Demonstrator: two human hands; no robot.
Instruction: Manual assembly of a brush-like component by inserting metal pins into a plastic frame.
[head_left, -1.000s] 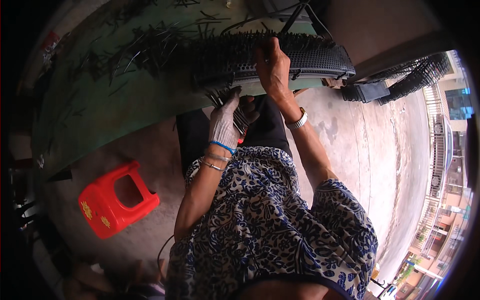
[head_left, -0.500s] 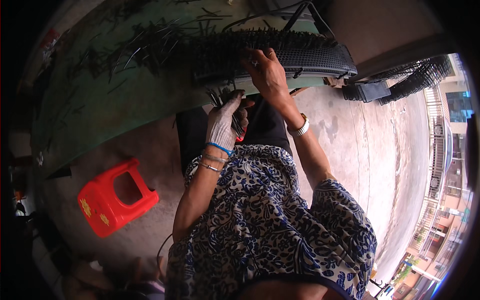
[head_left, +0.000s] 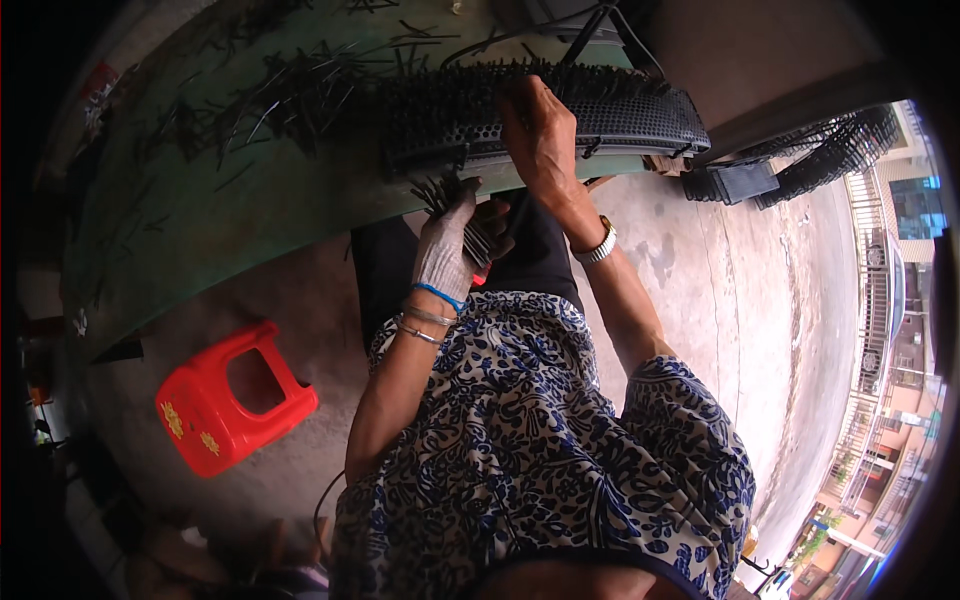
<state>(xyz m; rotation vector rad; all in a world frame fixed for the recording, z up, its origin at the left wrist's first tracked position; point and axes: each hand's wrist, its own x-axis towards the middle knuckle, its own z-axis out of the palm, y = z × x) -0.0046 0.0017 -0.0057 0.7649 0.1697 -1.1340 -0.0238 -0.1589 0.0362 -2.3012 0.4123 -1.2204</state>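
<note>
From the head camera I take the black perforated rack (head_left: 560, 125) on the green table (head_left: 200, 220) as my landmark. My right hand (head_left: 540, 140) now rests on the rack's middle with fingers curled down onto its studded top; a second ago it sat further toward the rack's far end. I cannot tell whether it pinches a pin. My left hand (head_left: 450, 240) stays just below the rack's near edge, closed around a bundle of dark pins (head_left: 445, 190). Loose pins (head_left: 290, 95) lie scattered left of the rack. So I judge the filling is moving along the rack. A red stool (head_left: 232, 400) stands well below it.
</note>
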